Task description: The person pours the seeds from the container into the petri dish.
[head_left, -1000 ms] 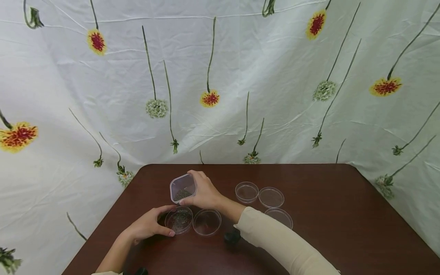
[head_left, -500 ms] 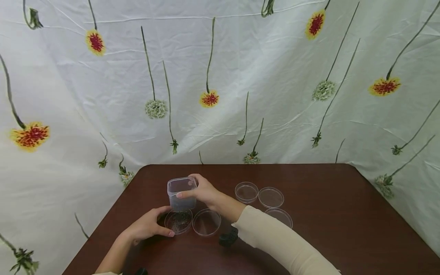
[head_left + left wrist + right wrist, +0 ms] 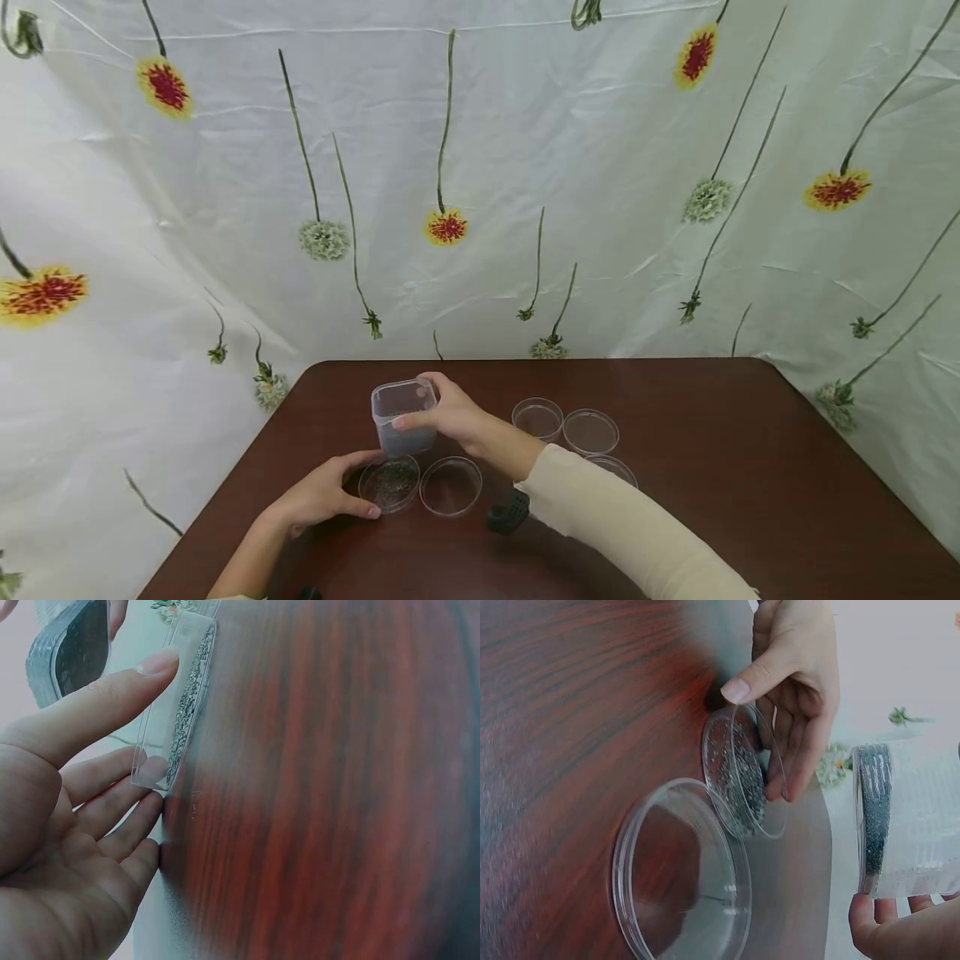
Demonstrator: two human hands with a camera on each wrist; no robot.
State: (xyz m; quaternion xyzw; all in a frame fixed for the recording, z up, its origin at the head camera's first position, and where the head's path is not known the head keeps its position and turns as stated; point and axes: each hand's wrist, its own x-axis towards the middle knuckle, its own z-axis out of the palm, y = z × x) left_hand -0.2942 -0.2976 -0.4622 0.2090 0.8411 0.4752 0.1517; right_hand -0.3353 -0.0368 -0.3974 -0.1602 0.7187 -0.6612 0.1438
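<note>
My left hand (image 3: 322,493) steadies a clear petri dish (image 3: 389,487) on the table, thumb at its near edge and fingers at the far side. Dark, coarse granules (image 3: 741,780) cover the dish floor in the right wrist view. Just above and behind that dish, my right hand (image 3: 452,414) grips a translucent square plastic container (image 3: 403,427) around its side, held roughly upright. A layer of similar dark granules (image 3: 875,817) lies at the container's bottom. A second petri dish (image 3: 451,487), with nothing visible in it, stands right beside the first.
More clear petri dishes or lids stand farther right: one (image 3: 537,418) at the back, another (image 3: 591,432) beside it, and a third (image 3: 617,467) partly behind the right sleeve (image 3: 615,517). The dark brown table (image 3: 712,467) ends at a flower-patterned cloth (image 3: 495,167).
The container has gone from tipped, its mouth facing the camera, to nearly upright, then slightly up and right. My left hand has stayed at the dish.
</note>
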